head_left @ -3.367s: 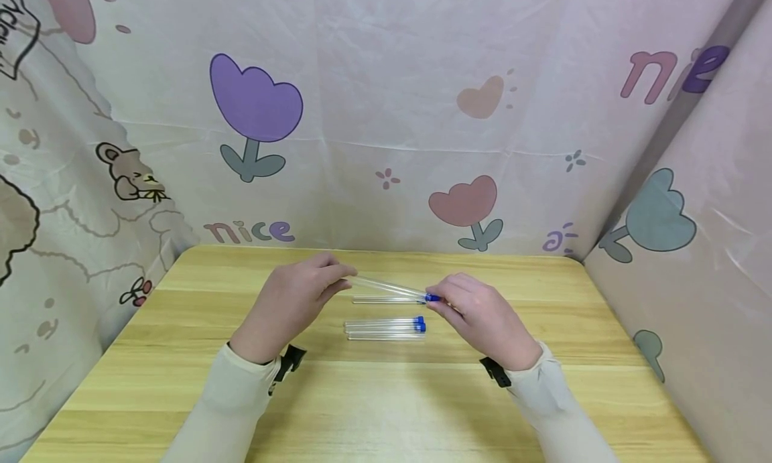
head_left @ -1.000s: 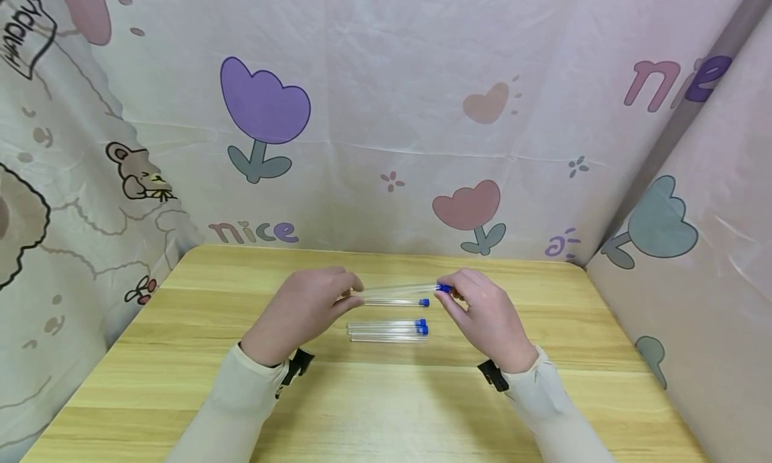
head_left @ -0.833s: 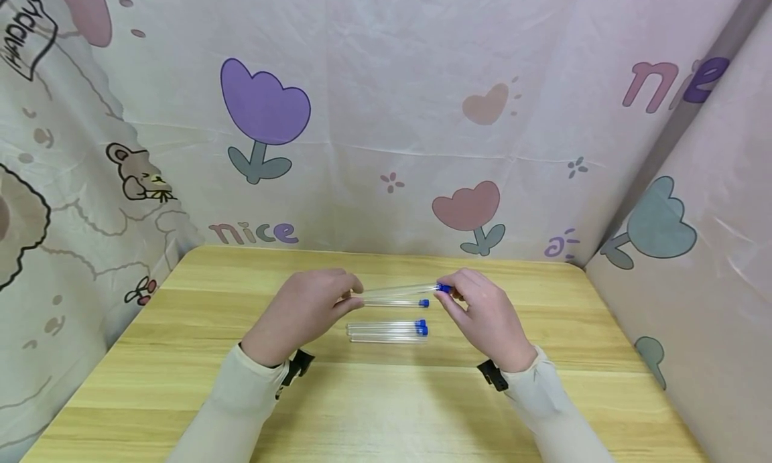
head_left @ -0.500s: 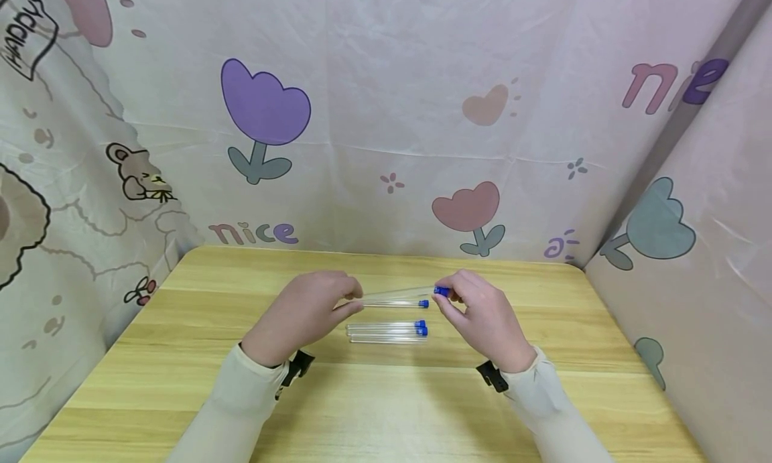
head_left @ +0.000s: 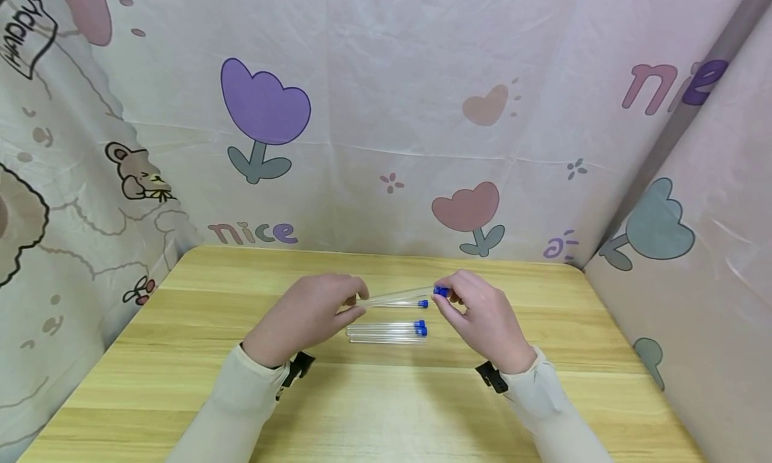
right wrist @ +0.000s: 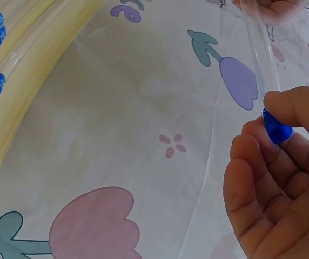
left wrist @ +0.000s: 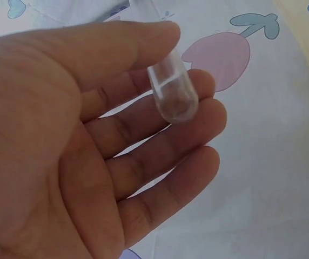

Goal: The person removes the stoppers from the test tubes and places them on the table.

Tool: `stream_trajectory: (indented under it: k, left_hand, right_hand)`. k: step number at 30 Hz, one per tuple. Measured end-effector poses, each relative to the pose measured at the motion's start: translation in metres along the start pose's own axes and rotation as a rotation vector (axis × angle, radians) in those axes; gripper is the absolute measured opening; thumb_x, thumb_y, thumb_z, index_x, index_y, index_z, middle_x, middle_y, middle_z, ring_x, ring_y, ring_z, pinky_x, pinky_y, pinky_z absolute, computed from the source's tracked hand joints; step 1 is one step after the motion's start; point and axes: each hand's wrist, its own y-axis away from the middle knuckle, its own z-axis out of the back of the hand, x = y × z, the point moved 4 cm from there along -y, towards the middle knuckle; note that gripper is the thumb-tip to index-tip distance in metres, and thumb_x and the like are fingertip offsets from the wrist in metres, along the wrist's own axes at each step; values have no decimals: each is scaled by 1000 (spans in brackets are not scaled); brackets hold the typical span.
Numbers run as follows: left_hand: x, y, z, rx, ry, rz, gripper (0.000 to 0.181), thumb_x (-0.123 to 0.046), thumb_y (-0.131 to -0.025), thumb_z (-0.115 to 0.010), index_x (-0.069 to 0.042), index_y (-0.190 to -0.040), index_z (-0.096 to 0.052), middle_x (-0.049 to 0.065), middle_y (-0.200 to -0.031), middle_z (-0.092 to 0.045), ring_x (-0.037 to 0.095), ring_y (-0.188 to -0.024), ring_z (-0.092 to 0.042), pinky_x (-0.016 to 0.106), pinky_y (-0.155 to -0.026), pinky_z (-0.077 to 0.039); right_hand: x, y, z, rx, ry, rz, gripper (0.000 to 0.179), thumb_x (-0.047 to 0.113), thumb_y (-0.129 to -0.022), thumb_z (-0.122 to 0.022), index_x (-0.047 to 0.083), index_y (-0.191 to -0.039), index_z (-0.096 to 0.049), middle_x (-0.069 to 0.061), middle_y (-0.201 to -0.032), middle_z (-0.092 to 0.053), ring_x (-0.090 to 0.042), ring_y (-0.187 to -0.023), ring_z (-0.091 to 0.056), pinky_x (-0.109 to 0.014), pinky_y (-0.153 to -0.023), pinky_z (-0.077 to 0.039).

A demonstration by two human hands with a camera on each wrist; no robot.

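Note:
A clear test tube point(head_left: 401, 294) with a blue cap point(head_left: 441, 291) is held above the table, its capped end slightly higher. My left hand point(head_left: 310, 310) pinches the tube's rounded end point(left wrist: 176, 102) between thumb and fingers, its other fingers loosely bent in the left wrist view. My right hand point(head_left: 482, 313) pinches the blue cap point(right wrist: 277, 129) between thumb and fingers, the cap's hollow end facing the camera. Just below the held tube lies another capped tube point(head_left: 395, 304), partly hidden by my left hand. Nearer to me, a small group of clear tubes point(head_left: 386, 332) lies side by side, with two blue caps showing.
A wooden table point(head_left: 386, 409) carries all of this. Patterned cloth point(head_left: 374, 114) rises along its back and at both sides. Black straps point(head_left: 494, 376) sit around the wrists.
Compared with the earliest frame, the held tube's slant has reversed: its left end has dropped and its capped end has risen. Lately my left hand has edged rightward along with slight tilting of the tube.

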Motion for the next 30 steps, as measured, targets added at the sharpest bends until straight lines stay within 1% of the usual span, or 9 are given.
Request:
stream_trajectory:
  k: [4,7,11,15,19,22,24,26,30]
  left_hand:
    - [0,1,-1,-17,-2,-1,9,-25,-94,-78,-18,-99,-73,-9,-93,-67,6,-78,-60,27,-72,-55]
    - [0,2,-1,-24,4,13,10,-24,-93,-79,-18,-98,-73,-10,-93,-66,6,-78,-58,26,-71,-54]
    - [1,2,-1,-4,15,40,11,-23,-91,-81,-18,-97,-74,-11,-91,-65,5,-76,-58,26,-71,-54]
    - [3,2,-2,25,31,64,9,-22,-92,-81,-18,-97,-74,-12,-89,-65,5,-77,-59,27,-73,-54]
    - [4,1,-3,41,34,86,8,-22,-93,-80,-19,-97,-74,-12,-91,-66,5,-79,-60,29,-75,-55]
    - [4,2,-3,46,26,101,9,-21,-92,-80,-18,-97,-74,-11,-90,-66,6,-78,-60,29,-74,-55]
    - [4,3,-4,62,27,112,8,-20,-91,-81,-17,-97,-75,-11,-90,-66,6,-77,-60,29,-73,-55]
    - [3,3,-7,97,34,121,7,-21,-91,-81,-18,-96,-77,-11,-89,-66,5,-76,-59,28,-72,-54]
    - [0,1,-18,175,36,87,3,-20,-91,-81,-18,-92,-79,-11,-87,-69,4,-76,-61,28,-73,-55]
  right_hand:
    - [1,0,0,11,-26,0,13,10,-90,-79,12,-100,-71,6,-90,-65,-10,-77,-64,-25,-64,-55]
    - [2,0,0,14,-46,7,12,10,-90,-79,13,-100,-72,7,-90,-66,-10,-77,-63,-25,-63,-55]
    - [1,1,-1,19,-56,22,12,11,-90,-80,14,-98,-71,8,-89,-65,-10,-77,-60,-21,-62,-51]
    - [-1,2,-2,19,-56,28,12,12,-90,-80,14,-97,-71,9,-88,-64,-11,-76,-60,-18,-60,-47]
    - [-2,2,-1,18,-62,29,11,12,-90,-80,14,-97,-72,9,-88,-65,-12,-76,-62,-20,-59,-49]
    - [-2,2,0,9,-62,16,11,11,-90,-79,13,-98,-72,8,-90,-67,-11,-79,-62,-24,-62,-51]
    - [-3,1,1,-4,-57,-3,11,12,-90,-79,12,-99,-72,6,-93,-66,-13,-84,-61,-26,-66,-51]
    - [-3,0,2,-19,-50,-20,11,12,-90,-79,11,-99,-73,4,-95,-64,-15,-89,-58,-28,-70,-48]
    - [-3,-2,3,-34,-48,-31,12,12,-89,-79,10,-99,-73,2,-95,-60,-19,-89,-52,-30,-72,-42]
